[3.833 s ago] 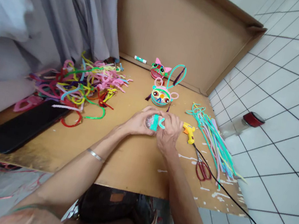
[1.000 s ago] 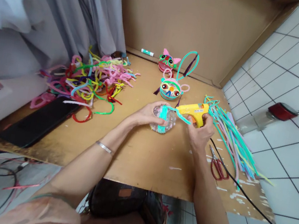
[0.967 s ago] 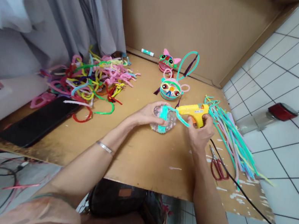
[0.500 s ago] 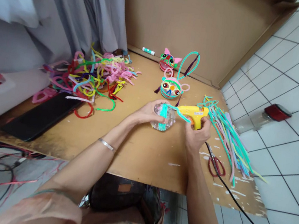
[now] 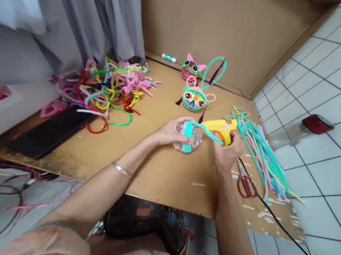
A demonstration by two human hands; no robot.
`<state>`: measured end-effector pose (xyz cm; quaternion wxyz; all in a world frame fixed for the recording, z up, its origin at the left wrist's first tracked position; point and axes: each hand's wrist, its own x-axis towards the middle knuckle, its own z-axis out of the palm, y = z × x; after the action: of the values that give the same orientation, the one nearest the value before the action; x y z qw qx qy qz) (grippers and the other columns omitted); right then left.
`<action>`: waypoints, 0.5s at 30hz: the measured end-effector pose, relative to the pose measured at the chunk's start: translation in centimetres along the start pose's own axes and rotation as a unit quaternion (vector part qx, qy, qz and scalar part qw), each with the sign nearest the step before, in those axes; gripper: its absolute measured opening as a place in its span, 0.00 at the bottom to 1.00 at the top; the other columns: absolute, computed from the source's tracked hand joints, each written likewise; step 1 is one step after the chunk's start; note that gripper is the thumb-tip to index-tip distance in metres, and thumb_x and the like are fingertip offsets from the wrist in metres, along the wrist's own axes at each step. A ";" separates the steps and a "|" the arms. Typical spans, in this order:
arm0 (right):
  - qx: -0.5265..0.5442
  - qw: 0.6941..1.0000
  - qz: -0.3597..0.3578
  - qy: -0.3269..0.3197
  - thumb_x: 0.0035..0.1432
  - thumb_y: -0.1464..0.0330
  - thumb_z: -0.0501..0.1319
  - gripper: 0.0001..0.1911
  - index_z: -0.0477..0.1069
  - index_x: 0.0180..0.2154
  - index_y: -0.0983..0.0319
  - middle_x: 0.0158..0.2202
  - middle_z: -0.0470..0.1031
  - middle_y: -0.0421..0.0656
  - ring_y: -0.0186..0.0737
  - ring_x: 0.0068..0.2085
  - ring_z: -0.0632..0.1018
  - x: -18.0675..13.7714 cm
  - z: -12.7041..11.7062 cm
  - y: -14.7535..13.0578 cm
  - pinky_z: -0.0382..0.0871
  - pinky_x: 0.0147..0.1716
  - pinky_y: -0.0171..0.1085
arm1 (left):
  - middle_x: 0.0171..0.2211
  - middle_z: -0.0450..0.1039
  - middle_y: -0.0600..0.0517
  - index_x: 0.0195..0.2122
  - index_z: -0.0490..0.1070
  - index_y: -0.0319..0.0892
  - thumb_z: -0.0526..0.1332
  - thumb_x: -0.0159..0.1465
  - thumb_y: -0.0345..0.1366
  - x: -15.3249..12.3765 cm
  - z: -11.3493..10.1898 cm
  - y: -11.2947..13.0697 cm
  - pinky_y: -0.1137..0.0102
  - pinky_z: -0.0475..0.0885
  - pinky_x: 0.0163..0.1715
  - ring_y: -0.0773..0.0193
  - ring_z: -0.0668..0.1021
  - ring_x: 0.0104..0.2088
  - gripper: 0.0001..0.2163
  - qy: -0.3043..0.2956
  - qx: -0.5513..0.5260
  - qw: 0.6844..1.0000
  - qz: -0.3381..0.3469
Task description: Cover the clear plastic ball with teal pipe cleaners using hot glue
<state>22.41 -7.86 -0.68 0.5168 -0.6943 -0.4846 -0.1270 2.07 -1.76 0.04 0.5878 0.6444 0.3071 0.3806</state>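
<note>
My left hand is closed around a clear round ball banded with turquoise pipe cleaner, its thumb across the front. A loose turquoise tail of the pipe cleaner runs from the ball's top toward my right hand. That hand grips a yellow hot glue gun, whose nozzle points left at the ball's upper side, behind the tail. Whether my right fingers also pinch the tail I cannot tell. Just beyond stands a decorated face ornament with pink loop ears.
A second face ornament and a glue stick are at the back. Tangled pipe cleaners and a black phone-like slab lie left. Straight pipe cleaners, red-handled scissors, a black cord and a jar are right.
The ball and my left hand have shifted slightly right. My right hand has moved a little right and down, and the pipe cleaner's tail now reaches farther toward it.
</note>
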 end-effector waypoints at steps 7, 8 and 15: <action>0.008 1.000 0.001 -0.014 0.47 0.57 0.61 0.20 0.68 0.41 0.60 0.38 0.76 0.46 0.46 0.39 0.76 2.4 2.2 0.0 0.69 0.45 0.47 | 0.40 0.77 0.49 0.54 0.68 0.37 0.74 0.38 0.38 3.5 -0.9 0.1 0.65 0.73 0.47 0.60 0.78 0.40 0.39 0.009 -0.028 0.999 0.021; 0.002 1.000 -0.007 -0.017 0.46 0.58 0.61 0.19 0.68 0.40 0.59 0.38 0.76 0.45 0.46 0.38 0.76 3.1 2.7 0.1 0.69 0.45 0.48 | 0.41 0.77 0.49 0.54 0.68 0.37 0.74 0.38 0.38 4.1 -1.1 -0.1 0.64 0.73 0.47 0.60 0.78 0.41 0.39 0.017 -0.030 0.999 0.024; -0.015 0.999 -0.023 -0.033 0.45 0.59 0.61 0.16 0.68 0.37 0.59 0.35 0.76 0.45 0.46 0.37 0.75 5.9 5.4 0.5 0.68 0.45 0.46 | 0.47 0.76 0.44 0.58 0.64 0.35 0.73 0.40 0.39 6.3 -1.9 -2.0 0.63 0.72 0.51 0.57 0.78 0.45 0.42 0.052 -0.061 0.996 0.029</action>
<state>24.02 -0.17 0.65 0.4871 -0.6943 -0.5154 -0.1226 3.80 4.80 -1.07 0.5982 0.5949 0.2946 0.4488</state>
